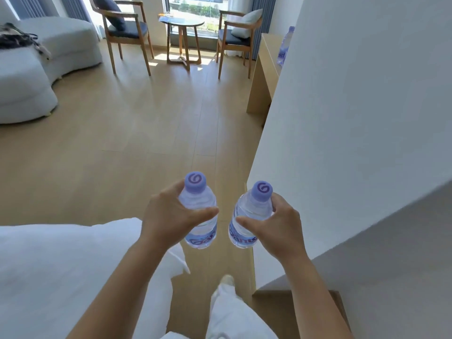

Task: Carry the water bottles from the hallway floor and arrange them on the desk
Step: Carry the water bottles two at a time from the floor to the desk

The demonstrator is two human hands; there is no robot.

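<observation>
Head view
Left hand (168, 220): its grip is closed round the left bottle (199, 214). The thumb lies across the front and the fingers wrap behind.
Left bottle: clear, full of water, with a purple cap (195, 181) and a blue label low down. It stands upright in the air, above the floor.
Right hand (281, 226): its grip is closed round the right bottle (249, 217). The thumb lies across the front and one finger sits up by the neck.
Right bottle: the same kind, with a purple cap (262, 190). It tilts a little to the right. It is just beside the left bottle, and the two do not touch.
Counter (265, 67): light wood, far ahead on the right, partly hidden by the white wall (354, 94).
Third bottle (285, 46): it stands upright on the counter, at the edge of the wall. Only part of it shows.
Floor (137, 133): pale wood boards.
Bed (61, 265): white, low on the left, next to the left arm.
Chairs: two wooden chairs (127, 30) (238, 36) with dark seats, by the window.
Small round table (184, 33): between the two chairs.
Sofa (49, 57): pale grey, far left.
Leg (227, 307): in white trousers, low in the middle.
</observation>
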